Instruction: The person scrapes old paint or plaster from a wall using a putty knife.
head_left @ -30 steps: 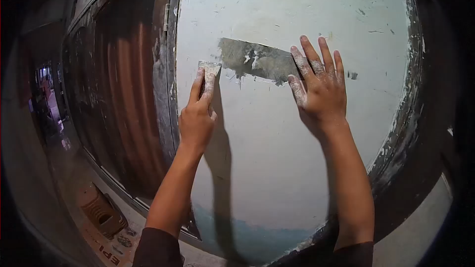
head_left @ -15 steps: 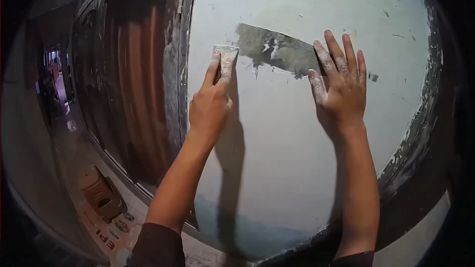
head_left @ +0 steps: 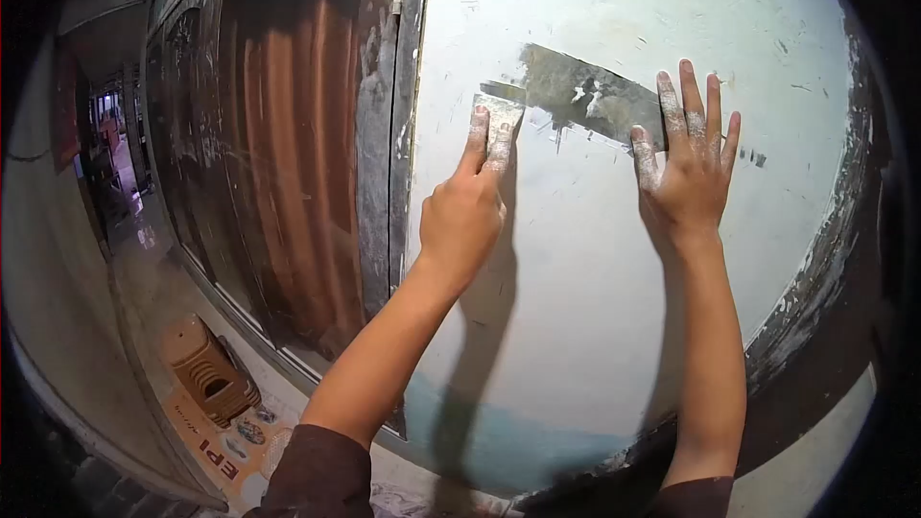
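My left hand (head_left: pixel 467 201) grips a flat scraper (head_left: pixel 501 111) coated in white powder, two fingers stretched along its blade. The blade's top edge presses on the pale panel (head_left: pixel 576 259), beside a short dark scraped strip. To its right a long dark bare patch (head_left: pixel 580 86) crosses the panel, with ragged white bits in it. My right hand (head_left: pixel 691 168) rests on the panel at that patch's right end, fingers spread, white dust on them, holding nothing.
A dark-framed window with a reddish-brown curtain (head_left: pixel 293 163) is left of the panel. A brown plastic stool (head_left: pixel 209 374) stands low at the left, near a printed orange sheet (head_left: pixel 197 436). A passage (head_left: pixel 115 144) runs off at the far left.
The view has shifted, so the panel sits further right. A small dark strip now shows at the scraper's top edge, where the surface was pale. My right hand stays on the panel.
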### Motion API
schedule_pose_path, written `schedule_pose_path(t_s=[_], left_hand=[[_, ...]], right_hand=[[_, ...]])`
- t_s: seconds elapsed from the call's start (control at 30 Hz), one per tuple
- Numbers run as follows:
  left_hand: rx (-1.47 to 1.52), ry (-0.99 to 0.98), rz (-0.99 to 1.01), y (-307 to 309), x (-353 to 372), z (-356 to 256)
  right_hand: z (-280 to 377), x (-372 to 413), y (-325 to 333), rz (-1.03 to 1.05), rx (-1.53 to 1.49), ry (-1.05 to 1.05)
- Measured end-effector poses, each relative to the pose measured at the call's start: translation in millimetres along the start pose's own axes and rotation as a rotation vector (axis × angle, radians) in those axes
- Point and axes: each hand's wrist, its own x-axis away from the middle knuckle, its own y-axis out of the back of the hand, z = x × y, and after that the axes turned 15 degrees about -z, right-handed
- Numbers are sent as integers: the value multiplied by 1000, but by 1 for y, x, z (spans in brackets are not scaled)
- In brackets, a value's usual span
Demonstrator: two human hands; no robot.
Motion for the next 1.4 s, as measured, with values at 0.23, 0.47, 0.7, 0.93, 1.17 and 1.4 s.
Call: schedule_pose_path(t_s=[0.23,0.47,0.7,0.93,1.17,1.4], left_hand=[[10,83,48,3,-20,-16],[-28,12,23,-1,-26,-6],[-49,-22,-22,-3,-29,-2],[16,-49,-51,-9,-32,4],[21,-49,-38,-7,-42,3],[7,-49,11,-1,-56,3]], right_hand=[[8,3,5,-35,10,-63],[8,4,4,-58,26,-69],[4,4,1,-96,4,-65],[3,5,4,-93,-34,-82],[4,7,-1,-113,-27,-82],[4,8,-2,-130,-15,-84]])
